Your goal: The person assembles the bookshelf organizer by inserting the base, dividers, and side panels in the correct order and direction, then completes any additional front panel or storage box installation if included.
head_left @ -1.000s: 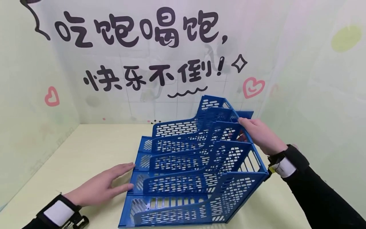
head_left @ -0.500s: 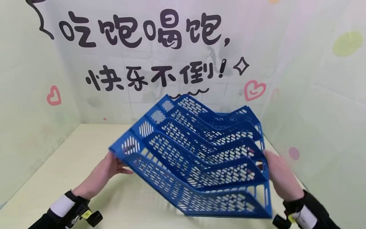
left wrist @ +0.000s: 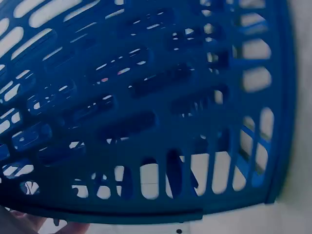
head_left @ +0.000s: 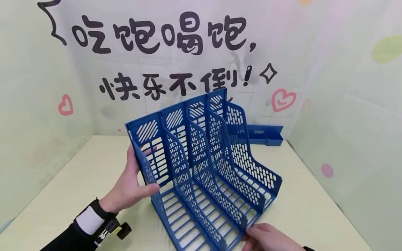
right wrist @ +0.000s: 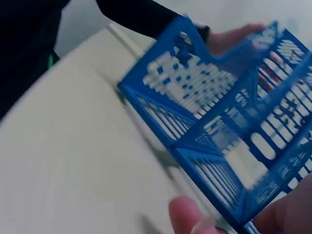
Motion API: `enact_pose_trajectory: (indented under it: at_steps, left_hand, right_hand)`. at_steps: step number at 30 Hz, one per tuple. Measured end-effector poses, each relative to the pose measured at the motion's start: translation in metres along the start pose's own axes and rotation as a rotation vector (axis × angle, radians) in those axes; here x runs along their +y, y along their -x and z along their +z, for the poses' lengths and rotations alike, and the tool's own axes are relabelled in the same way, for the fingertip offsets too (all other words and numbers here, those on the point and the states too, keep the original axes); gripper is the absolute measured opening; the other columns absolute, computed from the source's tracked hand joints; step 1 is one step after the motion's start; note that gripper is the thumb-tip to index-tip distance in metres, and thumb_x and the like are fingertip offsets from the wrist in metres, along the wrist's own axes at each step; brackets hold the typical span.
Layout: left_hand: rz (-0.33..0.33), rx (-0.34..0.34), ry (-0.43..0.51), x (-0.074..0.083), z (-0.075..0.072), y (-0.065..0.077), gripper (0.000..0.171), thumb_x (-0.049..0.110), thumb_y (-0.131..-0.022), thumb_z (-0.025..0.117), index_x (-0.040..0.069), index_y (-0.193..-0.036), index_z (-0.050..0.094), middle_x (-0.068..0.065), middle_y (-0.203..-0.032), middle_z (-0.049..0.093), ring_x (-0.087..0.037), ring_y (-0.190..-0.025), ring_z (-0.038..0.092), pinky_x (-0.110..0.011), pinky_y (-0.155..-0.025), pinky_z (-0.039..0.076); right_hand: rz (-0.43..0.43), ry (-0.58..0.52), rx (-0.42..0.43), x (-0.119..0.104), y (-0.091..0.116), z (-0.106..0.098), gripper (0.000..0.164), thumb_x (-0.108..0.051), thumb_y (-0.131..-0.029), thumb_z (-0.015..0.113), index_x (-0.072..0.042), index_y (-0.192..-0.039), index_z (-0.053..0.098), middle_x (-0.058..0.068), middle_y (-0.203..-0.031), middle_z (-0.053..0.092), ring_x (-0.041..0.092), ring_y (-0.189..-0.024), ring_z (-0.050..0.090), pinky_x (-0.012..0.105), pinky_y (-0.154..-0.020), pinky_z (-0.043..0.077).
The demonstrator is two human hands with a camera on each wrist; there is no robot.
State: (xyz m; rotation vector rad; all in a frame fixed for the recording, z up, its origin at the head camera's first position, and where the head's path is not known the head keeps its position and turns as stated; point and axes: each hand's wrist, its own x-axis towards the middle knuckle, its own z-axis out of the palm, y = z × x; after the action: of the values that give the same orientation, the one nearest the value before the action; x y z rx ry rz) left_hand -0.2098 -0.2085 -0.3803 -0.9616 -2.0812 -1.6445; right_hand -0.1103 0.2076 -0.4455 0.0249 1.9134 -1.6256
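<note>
A blue plastic file rack [head_left: 216, 153], with several upright slotted dividers, is tilted over the table between both hands. My left hand [head_left: 130, 184] grips its left side, fingers behind the slotted back panel and thumb at the side wall. At the rack's front bottom edge, my right hand [head_left: 267, 238] pinches a corner between thumb and fingers. The rack's side wall [left wrist: 122, 107] fills most of the left wrist view, with fingertips at the lower left. In the right wrist view, the right fingers [right wrist: 187, 214] are close against the rack's edge.
A small blue compartment tray [head_left: 273, 141] stands at the back right of the pale table [head_left: 113, 153], partly behind the rack. A printed white curtain [head_left: 201, 62] with black characters and pink hearts closes off the back; pale panels [head_left: 351, 132] flank the sides.
The rack has been lifted and turned, its back panel now raised on the left. My left hand has taken hold of that side. My right hand has moved down to the front bottom edge.
</note>
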Motion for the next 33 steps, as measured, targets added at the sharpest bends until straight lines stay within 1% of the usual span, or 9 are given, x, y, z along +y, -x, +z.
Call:
enact_pose_trajectory:
  at_steps: [4,7,11,15,18,22,27,30,33]
  left_hand:
    - [-0.028,0.028,-0.097,0.003,-0.01,-0.022,0.107,0.013,-0.086,0.065,0.034,-0.164,-0.005,-0.005,-0.164,0.025,-0.034,-0.143,0.04,-0.046,-0.11,0.045]
    - [-0.033,0.008,-0.06,0.002,-0.02,-0.043,0.091,0.014,-0.094,0.051,0.037,-0.164,-0.003,-0.004,-0.166,0.022,-0.035,-0.144,0.036,-0.05,-0.11,0.043]
    - [-0.086,-0.12,0.11,-0.004,-0.028,-0.066,0.09,0.0,-0.095,0.041,0.04,-0.163,-0.001,-0.003,-0.17,0.013,-0.029,-0.15,0.022,-0.03,-0.111,0.039]
    - [-0.176,-0.223,0.131,-0.009,-0.032,-0.077,0.074,0.004,-0.102,0.035,0.033,-0.165,0.006,-0.012,-0.164,0.026,-0.028,-0.146,0.028,-0.042,-0.115,0.034]
    - [-0.197,-0.21,0.054,-0.008,-0.036,-0.083,0.055,0.026,-0.111,0.029,0.023,-0.164,0.016,-0.017,-0.156,0.036,-0.033,-0.143,0.034,-0.063,-0.115,0.03]
    - [-0.262,-0.116,0.007,-0.001,-0.043,-0.099,0.064,0.048,-0.11,0.021,0.016,-0.164,0.015,-0.014,-0.164,0.029,-0.035,-0.151,0.027,-0.07,-0.117,0.023]
    - [-0.424,-0.024,0.199,0.011,-0.053,-0.133,0.08,0.065,-0.103,0.022,0.016,-0.165,0.01,-0.017,-0.166,0.025,-0.035,-0.153,0.027,-0.058,-0.123,0.022]
    - [-0.488,-0.028,0.269,0.013,-0.059,-0.151,0.084,0.072,-0.1,0.021,0.017,-0.164,0.018,-0.016,-0.162,0.032,-0.035,-0.15,0.032,-0.054,-0.122,0.026]
    - [-0.549,-0.056,0.25,0.011,-0.06,-0.163,0.086,0.075,-0.099,0.021,0.013,-0.158,0.034,-0.016,-0.153,0.043,-0.034,-0.141,0.042,-0.049,-0.118,0.033]
  right_hand:
    - [-0.033,0.068,-0.058,0.002,-0.007,0.016,0.037,-0.03,-0.105,0.049,0.001,-0.116,0.067,0.003,-0.089,0.069,0.013,-0.075,0.062,0.027,-0.068,0.051]
    - [-0.056,0.029,-0.221,0.001,-0.012,0.024,0.035,-0.027,-0.105,0.05,-0.003,-0.126,0.063,0.001,-0.097,0.069,0.011,-0.082,0.063,0.025,-0.072,0.053]
    - [-0.094,-0.03,-0.463,-0.005,-0.012,0.035,0.034,-0.022,-0.105,0.052,-0.001,-0.129,0.062,-0.005,-0.105,0.071,0.004,-0.089,0.064,0.022,-0.08,0.054]
    - [-0.26,0.122,-0.494,-0.035,0.009,0.033,0.027,-0.018,-0.105,0.053,-0.003,-0.122,0.067,-0.007,-0.102,0.072,0.002,-0.088,0.064,0.022,-0.081,0.055]
    - [-0.52,0.228,-0.348,-0.078,0.031,0.012,0.024,-0.008,-0.106,0.048,-0.005,-0.123,0.066,0.002,-0.101,0.074,0.013,-0.083,0.07,0.029,-0.073,0.06]
    - [-0.853,0.195,0.099,-0.139,0.043,-0.028,0.023,-0.005,-0.108,0.046,-0.001,-0.122,0.063,0.009,-0.1,0.072,0.022,-0.079,0.068,0.032,-0.064,0.058]
    - [-0.876,0.151,0.577,-0.191,0.016,-0.066,0.039,-0.033,-0.108,0.05,-0.004,-0.134,0.056,0.007,-0.123,0.064,0.018,-0.103,0.06,0.023,-0.085,0.053]
    - [-0.74,0.174,0.568,-0.214,-0.008,-0.08,0.064,-0.052,-0.107,0.041,-0.006,-0.152,0.039,0.013,-0.149,0.049,0.024,-0.133,0.05,0.034,-0.112,0.044]
    - [-0.61,0.089,0.387,-0.23,-0.028,-0.085,0.083,-0.066,-0.104,0.03,-0.007,-0.162,0.02,0.017,-0.166,0.027,0.03,-0.153,0.028,0.05,-0.127,0.021]
